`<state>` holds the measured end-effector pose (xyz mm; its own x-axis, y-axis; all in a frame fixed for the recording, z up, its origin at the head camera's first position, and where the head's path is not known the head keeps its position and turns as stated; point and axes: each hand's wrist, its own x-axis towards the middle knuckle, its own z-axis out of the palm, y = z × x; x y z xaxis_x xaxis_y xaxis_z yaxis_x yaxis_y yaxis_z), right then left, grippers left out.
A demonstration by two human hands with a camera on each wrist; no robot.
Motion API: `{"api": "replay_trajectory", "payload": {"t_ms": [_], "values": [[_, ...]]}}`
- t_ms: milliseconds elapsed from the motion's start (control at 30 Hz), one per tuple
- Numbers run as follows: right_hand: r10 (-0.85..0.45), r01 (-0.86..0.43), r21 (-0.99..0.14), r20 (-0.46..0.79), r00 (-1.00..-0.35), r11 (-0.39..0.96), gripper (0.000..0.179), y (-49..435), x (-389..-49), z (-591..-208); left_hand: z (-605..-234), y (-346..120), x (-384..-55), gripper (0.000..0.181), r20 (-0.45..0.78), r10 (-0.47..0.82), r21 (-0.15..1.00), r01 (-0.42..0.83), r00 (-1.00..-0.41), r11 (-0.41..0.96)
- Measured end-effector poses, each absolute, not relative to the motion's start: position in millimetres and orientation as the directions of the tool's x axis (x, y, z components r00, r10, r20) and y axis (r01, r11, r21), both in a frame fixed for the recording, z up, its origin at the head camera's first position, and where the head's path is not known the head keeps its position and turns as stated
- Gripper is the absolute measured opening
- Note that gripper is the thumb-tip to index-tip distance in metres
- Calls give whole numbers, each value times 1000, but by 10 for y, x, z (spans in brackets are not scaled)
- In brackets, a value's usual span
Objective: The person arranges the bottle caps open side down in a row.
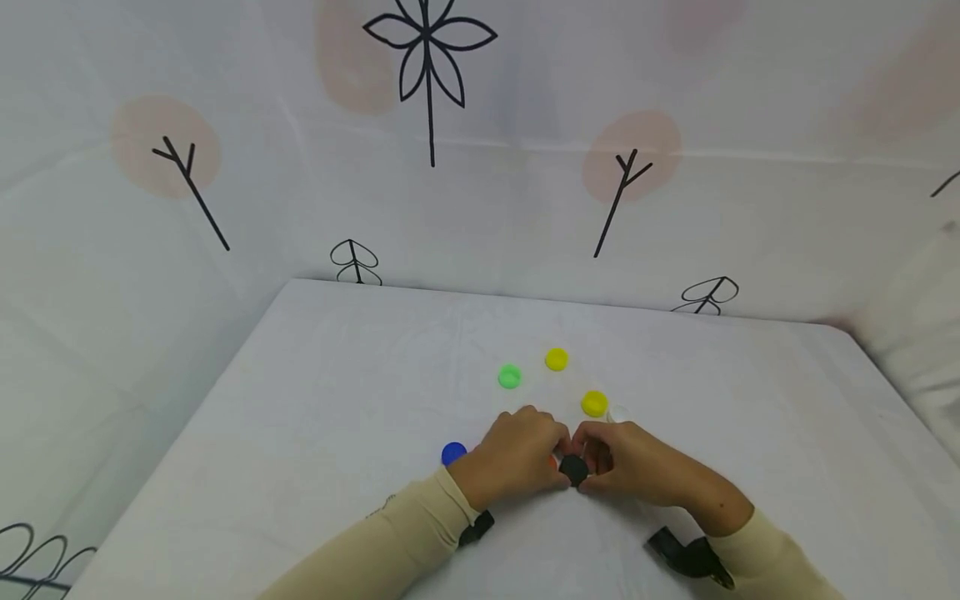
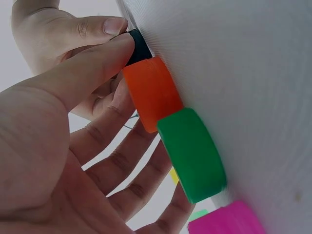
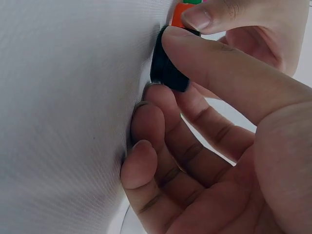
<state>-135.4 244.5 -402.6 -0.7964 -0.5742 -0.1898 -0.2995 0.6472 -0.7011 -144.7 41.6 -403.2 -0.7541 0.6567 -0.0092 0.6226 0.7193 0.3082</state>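
Both hands meet over a black round cap (image 1: 574, 470) on the white table. My right hand (image 1: 645, 462) pinches it with the thumb on the near side and fingers curled behind. My left hand (image 1: 517, 454) has its thumb tip on the same black cap, fingers bent behind the row. In the left wrist view an orange cap (image 2: 153, 95) sits right beside the black one, followed by a dark green cap (image 2: 192, 153) and a pink cap (image 2: 226, 219), in a line along the table. From the head, the left hand hides most of this row.
A blue cap (image 1: 453, 453) lies left of the left hand. Beyond the hands lie a light green cap (image 1: 509, 377), a far yellow cap (image 1: 557, 359), a nearer yellow cap (image 1: 594, 404) and a whitish cap (image 1: 618, 414). A patterned white cloth (image 1: 510, 217) hangs behind the table.
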Motion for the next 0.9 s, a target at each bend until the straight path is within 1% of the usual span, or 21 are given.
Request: {"api": "replay_trajectory", "payload": {"t_ms": [400,900], "values": [[-564,-301,-688,-190,-804,660,30,2430,-1356,-4027,-4002,420,-1433,22,-6,665,285,636,-747,717],[-571,-316,-690,-171,-803,651,30,2442,-1360,-4049,-4000,426,-1413,25,-5,659,273,633,-752,724]]}}
